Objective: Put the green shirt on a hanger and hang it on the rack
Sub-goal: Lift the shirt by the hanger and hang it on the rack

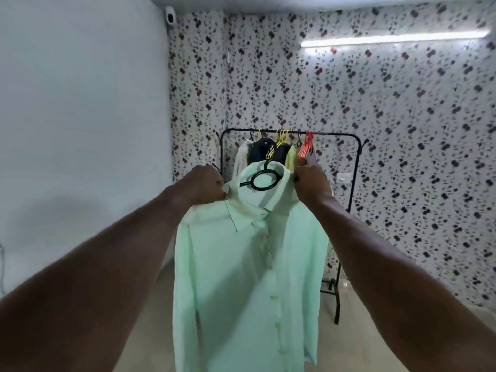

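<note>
In mid-air in front of the person, the pale green shirt (249,264) hangs full length with its buttoned front toward the camera. It is held up by the collar at both sides. The left hand (205,185) is closed on the fabric at the collar's left edge, its fingers (218,190) curled tight around the cloth. The right hand (312,183) grips the collar's right edge in the same way, with its knuckles toward the camera. Between the two hands the collar stands open, and inside it sits a black hanger (264,179) whose ring and hook rise just above the neckline. Neither hand touches the hanger.

Behind the shirt, against the flowered wallpaper (402,116), stands a black clothes rack (357,167). Its top bar carries yellow hangers (281,136), orange hangers (307,147) and a dark garment (259,151). The shirt is well short of the bar.
</note>
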